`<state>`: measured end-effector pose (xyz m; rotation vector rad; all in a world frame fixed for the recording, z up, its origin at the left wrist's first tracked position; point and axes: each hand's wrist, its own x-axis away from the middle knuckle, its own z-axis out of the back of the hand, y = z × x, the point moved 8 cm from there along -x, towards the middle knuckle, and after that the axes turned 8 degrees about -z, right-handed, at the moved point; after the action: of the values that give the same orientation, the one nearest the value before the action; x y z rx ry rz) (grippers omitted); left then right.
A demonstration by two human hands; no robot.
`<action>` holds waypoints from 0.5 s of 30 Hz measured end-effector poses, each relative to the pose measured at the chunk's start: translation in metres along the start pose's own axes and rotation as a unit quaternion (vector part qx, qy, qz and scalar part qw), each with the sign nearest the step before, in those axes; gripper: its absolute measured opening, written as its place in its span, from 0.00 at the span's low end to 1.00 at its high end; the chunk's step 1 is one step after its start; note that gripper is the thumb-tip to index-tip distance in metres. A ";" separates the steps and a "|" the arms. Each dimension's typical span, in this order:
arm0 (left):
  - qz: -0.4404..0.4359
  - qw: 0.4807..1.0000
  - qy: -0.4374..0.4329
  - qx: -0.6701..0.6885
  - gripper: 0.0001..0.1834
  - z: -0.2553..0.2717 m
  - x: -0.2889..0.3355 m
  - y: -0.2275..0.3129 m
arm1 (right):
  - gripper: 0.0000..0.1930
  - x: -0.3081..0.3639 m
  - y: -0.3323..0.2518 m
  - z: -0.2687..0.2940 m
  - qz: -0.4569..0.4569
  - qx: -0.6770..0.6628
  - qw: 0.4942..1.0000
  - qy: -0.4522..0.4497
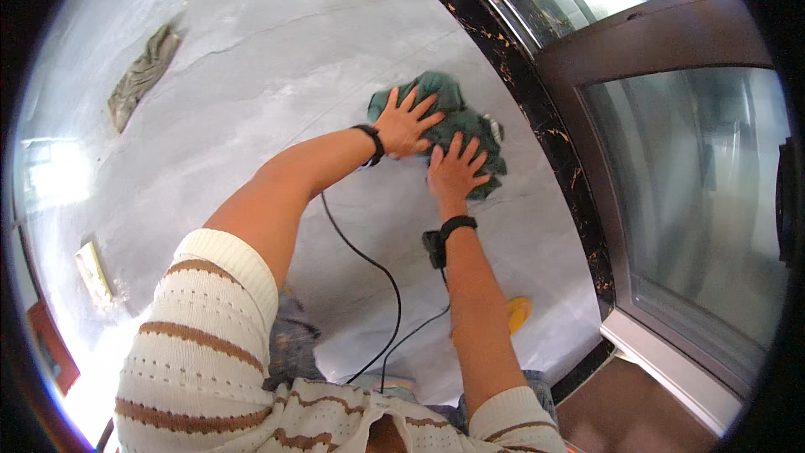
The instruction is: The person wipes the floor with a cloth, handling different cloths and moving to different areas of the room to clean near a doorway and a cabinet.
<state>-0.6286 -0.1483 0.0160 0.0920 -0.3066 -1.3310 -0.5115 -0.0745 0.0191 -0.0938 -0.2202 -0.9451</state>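
Note:
A crumpled dark green cloth (438, 88) lies spread on the grey marbled floor (251, 92). Both my palms press down on it. My left hand (404, 127) rests on its left part with the fingers spread. Lower and to the right, my right hand (457, 169) lies flat on the cloth, fingers apart too. Each wrist wears a black band, and a small black box (434, 248) sits at the right one. A pale striped bit (493, 127) shows at the cloth's right edge.
A grey-brown rag (144, 75) lies at the far left, and a pale yellowish block (94, 273) nearer on that side. Black speckled trim (549, 130) borders the floor at right, beside a brown-framed glass door (696, 176). Black cables (387, 273) hang near my arms. Something yellow (520, 313) shows beside my right forearm.

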 end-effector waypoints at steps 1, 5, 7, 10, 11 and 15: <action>0.000 1.000 -0.026 0.003 0.37 -0.006 0.025 -0.001 | 0.30 0.023 -0.008 -0.002 0.004 -0.008 1.000 0.001; 0.044 0.995 -0.088 0.012 0.39 -0.026 0.149 -0.008 | 0.31 0.122 -0.061 -0.028 0.066 -0.009 0.994 -0.091; 0.076 0.991 -0.107 0.024 0.39 -0.040 0.214 -0.008 | 0.32 0.168 -0.083 -0.036 0.096 -0.013 0.988 -0.120; 0.140 0.981 -0.124 0.052 0.40 -0.059 0.288 0.004 | 0.32 0.227 -0.103 -0.049 0.178 0.013 0.967 -0.182; 0.159 0.977 -0.127 0.057 0.40 -0.068 0.315 0.008 | 0.32 0.244 -0.105 -0.052 0.182 0.011 0.965 -0.188; 0.220 0.972 -0.050 0.068 0.42 -0.105 0.385 0.010 | 0.32 0.291 -0.126 -0.061 0.271 -0.012 0.946 -0.178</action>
<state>-0.5122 -0.5290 -0.0178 0.0671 -0.4758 -0.8743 -0.4407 -0.3894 0.0238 -0.3329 -0.4889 -0.3734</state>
